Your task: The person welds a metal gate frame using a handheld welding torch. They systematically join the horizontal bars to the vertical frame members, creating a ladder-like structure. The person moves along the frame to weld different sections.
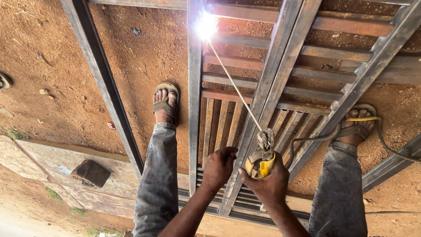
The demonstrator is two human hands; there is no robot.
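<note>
1. Steel: grey welded bar frame (280, 74) lying flat on red dirt; likely heavy, rigid.
2. Yellow-handled electrode holder (262, 163), gripped tight in right hand (268, 181) by insulated handle.
3. Left hand (219, 166), curled closed beside it; grasping anything, cannot tell.
4. Thin welding rod (234, 85), probably brittle, tip hot at bright arc (206, 26).

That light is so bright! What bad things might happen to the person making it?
Sparks from the bright arc may land on the bare toes in the open sandals, which stand close to the metal frame. Both hands are bare: the right hand grips the yellow electrode holder and the left hand rests on the frame, so hot metal might burn them. The cable runs past the right foot and might trip it.
</note>
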